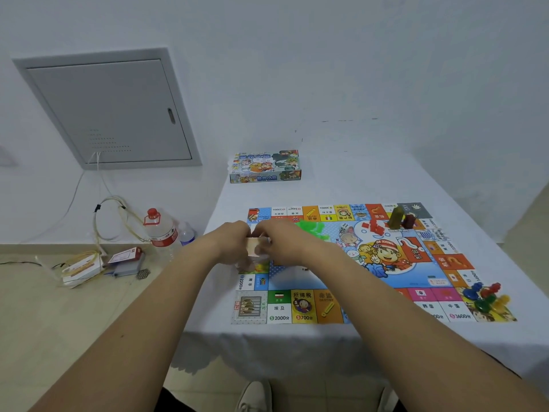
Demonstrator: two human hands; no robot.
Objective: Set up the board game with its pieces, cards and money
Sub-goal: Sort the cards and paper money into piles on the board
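Board: the game board [356,281] is lying open and flat on the white-covered counter [341,179], near its front edge, likely so every square is reachable from where the person is standing.
Hands: the left hand [234,239] and right hand [285,242] are meeting over the board's left edge, both pinching a small stack of pale orange paper, probably play money [258,245]; the picture is blurring the fingers, so I cannot tell whether they are squaring it or counting it off.
Money: being held just above the board, not yet laid down.
Pawns: a cluster of coloured pawns [487,295] is sitting on the near right corner, apparently parked for handing out.
Buildings: two tall pieces [401,218] are standing upright at the far right corner.
Green pieces: a translucent green heap [312,228] is resting on the board just beyond the hands.
Box: the game box [265,167] is sitting closed at the far left of the counter, well apart from the board, keeping the play area free.
Judgement: money appears to be the step in hand.
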